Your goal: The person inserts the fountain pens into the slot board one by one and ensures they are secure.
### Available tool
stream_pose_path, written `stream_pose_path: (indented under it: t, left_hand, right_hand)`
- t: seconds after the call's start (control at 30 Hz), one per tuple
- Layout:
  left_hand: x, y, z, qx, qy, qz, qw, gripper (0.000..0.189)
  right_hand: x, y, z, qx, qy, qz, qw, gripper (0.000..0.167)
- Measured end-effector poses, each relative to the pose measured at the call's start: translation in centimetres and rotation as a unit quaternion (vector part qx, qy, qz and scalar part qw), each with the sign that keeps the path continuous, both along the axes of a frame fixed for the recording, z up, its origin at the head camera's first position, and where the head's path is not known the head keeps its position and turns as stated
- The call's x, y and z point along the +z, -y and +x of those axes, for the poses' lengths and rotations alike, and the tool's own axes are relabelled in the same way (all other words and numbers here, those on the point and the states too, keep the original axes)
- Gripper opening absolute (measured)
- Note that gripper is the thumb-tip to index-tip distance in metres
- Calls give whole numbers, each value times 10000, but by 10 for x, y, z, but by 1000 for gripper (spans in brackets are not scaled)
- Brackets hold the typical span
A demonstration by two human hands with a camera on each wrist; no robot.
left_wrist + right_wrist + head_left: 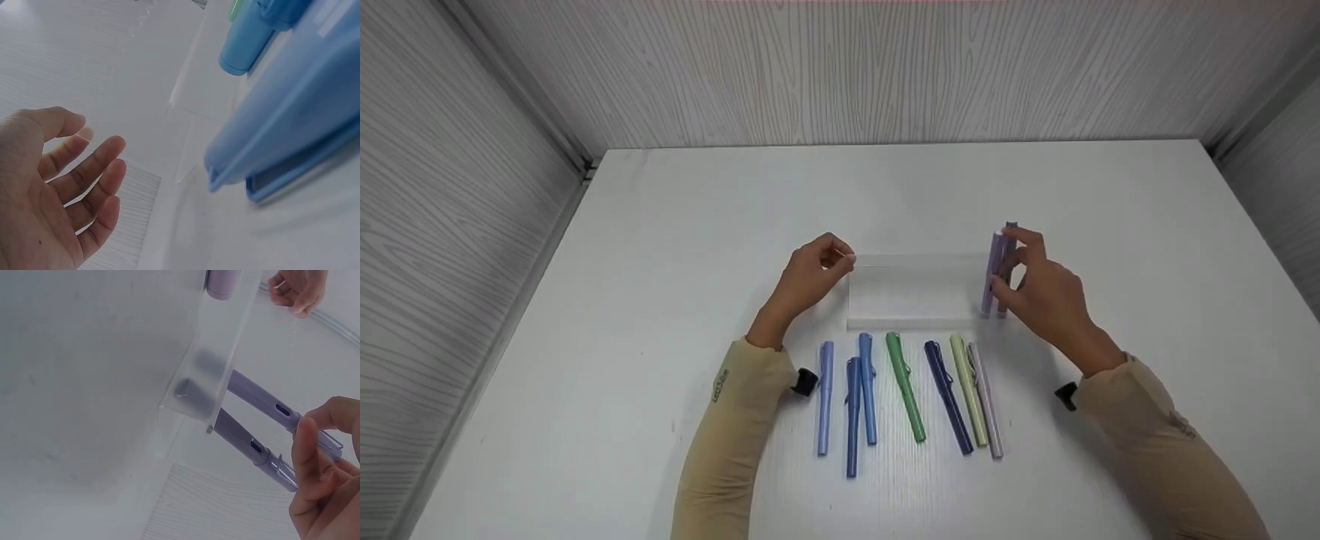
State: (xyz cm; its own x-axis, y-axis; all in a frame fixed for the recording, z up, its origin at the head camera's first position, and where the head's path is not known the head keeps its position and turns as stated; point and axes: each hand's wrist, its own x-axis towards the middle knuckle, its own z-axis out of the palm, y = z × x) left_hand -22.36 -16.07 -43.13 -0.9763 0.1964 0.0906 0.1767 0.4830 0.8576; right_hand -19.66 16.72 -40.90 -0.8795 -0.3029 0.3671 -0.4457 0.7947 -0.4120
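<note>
A clear plastic box [900, 324] lies on the table. My left hand [806, 274] pinches its back left corner between thumb and index finger, the other fingers loosely bent. At the box's right end my right hand [1050, 300] grips two pens by their capped, clipped upper ends: a light purple pen [991, 274] and a darker purple pen [242, 436]. Both stand nearly upright, slightly apart, and their lower ends show blurred through the box wall in the right wrist view.
Several pens lie in a loose row before the box: a lavender pen [825, 397], blue pens, a green pen [906, 386], a navy pen [949, 397], a pale yellow-green pen [969, 390] and a pinkish-purple pen [986, 401]. Wood-grain panels [885, 75] stand around the white table.
</note>
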Motion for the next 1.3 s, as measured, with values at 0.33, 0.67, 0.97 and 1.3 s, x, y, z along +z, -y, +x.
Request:
stream_pose_path:
  t: [0.33,0.67,0.97,1.3]
  left_hand:
    - [1,0,0,-2,18,-62,10000,19]
    - [0,1,1,-79,-162,20,9998,17]
    - [0,1,1,-64,-150,33,9999,16]
    - [0,1,1,-18,-180,19,9998,16]
  right_hand:
    - [0,1,-2,-54,129,-46,9999,63]
    - [-2,0,-5,-4,-42,80,10000,64]
    - [0,0,-8,-65,189,230,9995,63]
    - [0,0,-7,-158,338,231,9990,66]
